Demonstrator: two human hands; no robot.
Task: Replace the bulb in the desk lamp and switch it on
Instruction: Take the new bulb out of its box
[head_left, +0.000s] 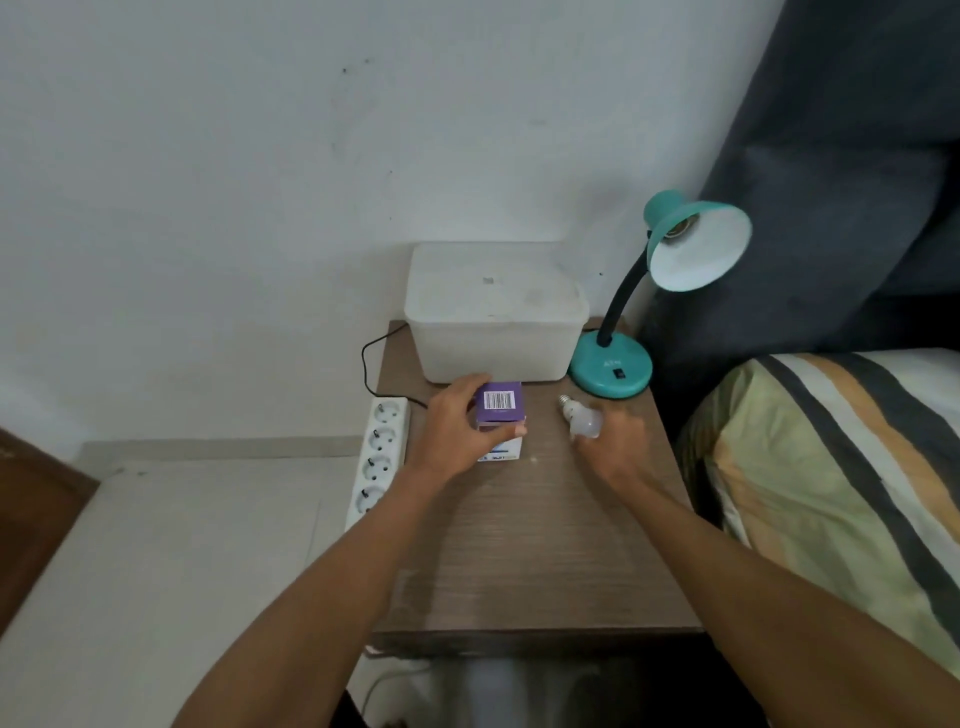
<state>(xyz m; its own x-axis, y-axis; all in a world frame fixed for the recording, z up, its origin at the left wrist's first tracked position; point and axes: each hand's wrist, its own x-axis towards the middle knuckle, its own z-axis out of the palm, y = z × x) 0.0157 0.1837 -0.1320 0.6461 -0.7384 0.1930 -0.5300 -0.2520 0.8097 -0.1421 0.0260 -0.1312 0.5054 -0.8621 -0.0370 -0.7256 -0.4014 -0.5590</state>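
A teal desk lamp stands at the back right of the wooden bedside table. Its shade tilts toward me and the socket inside holds no bulb. My left hand grips a purple and white bulb box with a barcode on top, standing on the table. My right hand holds the round end of a white bulb that lies on the table, its screw base pointing toward the back left. A black rocker switch sits on the lamp base.
A translucent lidded plastic box fills the back of the table against the white wall. A white power strip hangs along the table's left edge with a black cord running to it. A bed with a striped cover is close on the right, under a dark curtain.
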